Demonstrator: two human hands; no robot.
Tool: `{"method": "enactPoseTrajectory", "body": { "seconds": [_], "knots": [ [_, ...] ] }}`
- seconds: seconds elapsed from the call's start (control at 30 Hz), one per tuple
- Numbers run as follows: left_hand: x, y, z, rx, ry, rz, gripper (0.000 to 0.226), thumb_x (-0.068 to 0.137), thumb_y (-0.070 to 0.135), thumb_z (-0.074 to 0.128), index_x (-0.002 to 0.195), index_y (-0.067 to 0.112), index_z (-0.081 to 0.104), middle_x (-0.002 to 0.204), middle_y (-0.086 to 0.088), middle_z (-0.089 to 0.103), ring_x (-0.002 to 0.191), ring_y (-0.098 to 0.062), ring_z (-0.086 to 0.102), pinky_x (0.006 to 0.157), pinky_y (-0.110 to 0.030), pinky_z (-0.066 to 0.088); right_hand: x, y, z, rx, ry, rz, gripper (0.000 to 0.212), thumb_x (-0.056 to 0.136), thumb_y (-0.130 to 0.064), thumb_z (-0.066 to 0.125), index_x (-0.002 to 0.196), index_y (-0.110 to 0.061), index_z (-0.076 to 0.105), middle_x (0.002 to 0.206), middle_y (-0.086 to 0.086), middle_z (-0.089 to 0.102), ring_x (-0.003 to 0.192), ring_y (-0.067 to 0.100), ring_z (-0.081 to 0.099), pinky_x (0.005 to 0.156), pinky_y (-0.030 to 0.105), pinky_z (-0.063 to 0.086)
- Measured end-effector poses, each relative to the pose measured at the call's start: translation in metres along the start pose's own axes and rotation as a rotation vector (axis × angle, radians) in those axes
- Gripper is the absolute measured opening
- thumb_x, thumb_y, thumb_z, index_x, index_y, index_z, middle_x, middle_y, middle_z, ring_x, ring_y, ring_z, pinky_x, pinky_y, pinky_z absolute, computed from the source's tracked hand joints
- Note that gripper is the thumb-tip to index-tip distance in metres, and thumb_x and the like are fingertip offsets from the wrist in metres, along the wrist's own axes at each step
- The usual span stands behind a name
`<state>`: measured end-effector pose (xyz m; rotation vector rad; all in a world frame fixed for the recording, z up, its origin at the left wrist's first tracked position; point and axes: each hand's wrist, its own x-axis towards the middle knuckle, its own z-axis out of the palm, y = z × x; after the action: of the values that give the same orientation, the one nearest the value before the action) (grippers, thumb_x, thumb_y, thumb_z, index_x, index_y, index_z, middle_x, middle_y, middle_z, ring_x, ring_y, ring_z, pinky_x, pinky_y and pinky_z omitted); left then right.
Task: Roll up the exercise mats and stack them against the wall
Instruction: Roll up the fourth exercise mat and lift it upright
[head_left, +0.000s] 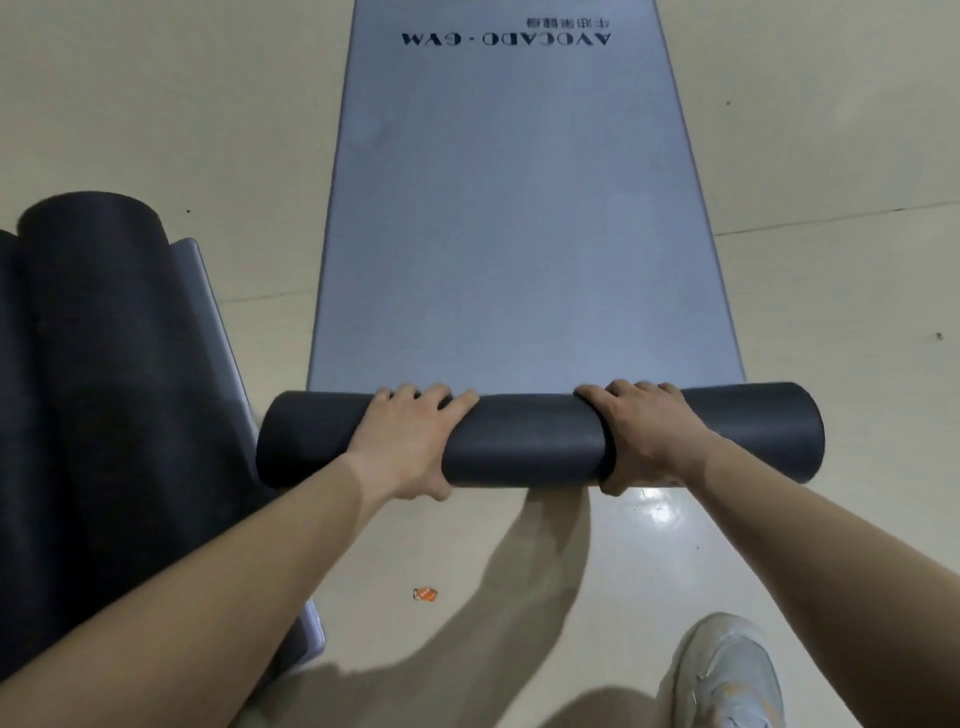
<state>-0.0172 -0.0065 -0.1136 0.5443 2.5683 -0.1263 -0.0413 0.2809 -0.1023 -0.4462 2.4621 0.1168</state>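
Bottom right of the frame: a pale sneaker (727, 670) on the cream floor (156, 104); lower centre, a small orange scrap (425, 594). Just beyond, grips the dark rolled end (524, 441) of a grey-blue exercise mat (519, 234) with both hands, left hand (410, 441) left of centre, right hand (639, 436) right of centre, fingers curled over the top, thumbs beneath. Along the left edge, dark rolled mats (93, 338) side by side. Ahead, the unrolled stretch flat on the floor, running to the top edge, lettering (506, 39) "AVOCADO · GYM" upside down.
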Motion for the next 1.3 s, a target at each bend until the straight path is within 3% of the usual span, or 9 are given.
{"method": "enactPoseTrajectory", "body": {
  "seconds": [0.17, 0.27, 0.4, 0.47, 0.7, 0.77, 0.9, 1.1, 1.3],
  "knots": [
    [0.008, 0.003, -0.020, -0.291, -0.279, 0.048, 0.098, 0.052, 0.057, 0.082, 0.137, 0.050, 0.035, 0.118, 0.012, 0.059, 0.100, -0.019, 0.059, 0.085, -0.043, 0.054, -0.050, -0.014, 0.040, -0.025, 0.129, 0.095, 0.124, 0.061, -0.065, 0.084, 0.156, -0.030, 0.013, 0.155, 0.002, 0.033, 0.144, 0.029, 0.032, 0.121, 0.060, 0.017],
    [0.016, -0.008, -0.031, -0.391, -0.349, -0.016, 0.105, 0.052, 0.064, 0.087, 0.144, 0.051, 0.038, 0.134, 0.011, 0.060, 0.115, -0.021, 0.057, 0.096, -0.042, 0.049, -0.040, -0.012, 0.036, 0.059, 0.141, 0.111, 0.117, 0.059, -0.066, 0.083, 0.152, -0.036, 0.020, 0.149, 0.000, 0.040, 0.139, 0.028, 0.037, 0.118, 0.056, 0.021],
    [-0.018, 0.009, -0.020, -0.295, 0.148, -0.325, 0.078, 0.082, 0.071, 0.064, 0.150, 0.040, 0.041, 0.157, 0.003, 0.042, 0.144, -0.028, 0.036, 0.118, -0.053, 0.028, -0.003, 0.010, -0.012, 0.198, -0.074, 0.087, 0.111, 0.052, -0.065, 0.086, 0.148, -0.047, 0.032, 0.134, -0.007, 0.055, 0.122, 0.025, 0.052, 0.109, 0.053, 0.034],
    [-0.030, 0.021, -0.007, -0.256, 0.219, -0.380, 0.067, 0.094, 0.069, 0.046, 0.152, 0.037, 0.039, 0.160, 0.000, 0.039, 0.148, -0.032, 0.029, 0.120, -0.059, 0.016, 0.001, 0.009, -0.018, 0.186, -0.084, 0.086, 0.122, 0.053, -0.066, 0.087, 0.154, -0.044, 0.023, 0.138, -0.005, 0.053, 0.126, 0.026, 0.051, 0.111, 0.053, 0.032],
    [0.028, -0.010, -0.029, -0.503, 0.406, -0.370, 0.052, 0.096, 0.059, 0.054, 0.135, 0.026, 0.064, 0.149, 0.000, 0.054, 0.137, -0.024, 0.045, 0.122, -0.046, 0.016, -0.003, -0.007, 0.035, -0.095, 0.424, 0.142, 0.129, 0.060, -0.050, 0.090, 0.160, -0.022, 0.014, 0.157, 0.017, 0.032, 0.146, 0.039, 0.028, 0.118, 0.063, 0.014],
    [0.029, 0.003, -0.023, -0.443, 0.478, -0.363, 0.063, 0.093, 0.064, 0.052, 0.144, 0.027, 0.054, 0.156, 0.000, 0.045, 0.144, -0.028, 0.036, 0.123, -0.044, 0.012, 0.024, 0.007, 0.010, -0.044, 0.400, 0.113, 0.130, 0.058, -0.057, 0.089, 0.158, -0.027, 0.011, 0.155, 0.012, 0.034, 0.144, 0.033, 0.030, 0.120, 0.062, 0.018],
    [0.035, 0.009, 0.003, -0.106, 0.219, -0.241, 0.138, 0.061, 0.089, 0.064, 0.160, 0.030, -0.011, 0.170, 0.001, -0.009, 0.155, -0.035, -0.013, 0.123, -0.053, -0.007, 0.052, 0.022, -0.023, -0.040, 0.243, 0.096, 0.143, 0.053, -0.076, 0.083, 0.160, -0.027, 0.001, 0.161, 0.012, 0.021, 0.150, 0.033, 0.020, 0.121, 0.064, 0.009],
    [0.077, -0.027, -0.016, -0.050, 0.285, -0.141, 0.126, 0.056, 0.072, 0.078, 0.157, 0.027, 0.016, 0.159, 0.000, 0.032, 0.146, -0.030, 0.029, 0.123, -0.047, 0.019, 0.051, 0.011, 0.004, -0.179, 0.402, 0.184, 0.111, 0.067, -0.036, 0.084, 0.156, -0.019, 0.021, 0.149, 0.014, 0.038, 0.140, 0.038, 0.035, 0.110, 0.074, 0.025],
    [0.022, 0.002, -0.012, -0.101, 0.149, -0.086, 0.114, 0.058, 0.070, 0.073, 0.152, 0.029, 0.024, 0.148, 0.004, 0.044, 0.133, -0.024, 0.044, 0.116, -0.043, 0.030, -0.004, -0.005, 0.010, -0.066, 0.186, 0.112, 0.110, 0.066, -0.050, 0.080, 0.153, -0.027, 0.018, 0.144, 0.005, 0.043, 0.133, 0.033, 0.043, 0.113, 0.066, 0.028]
  ]
}}
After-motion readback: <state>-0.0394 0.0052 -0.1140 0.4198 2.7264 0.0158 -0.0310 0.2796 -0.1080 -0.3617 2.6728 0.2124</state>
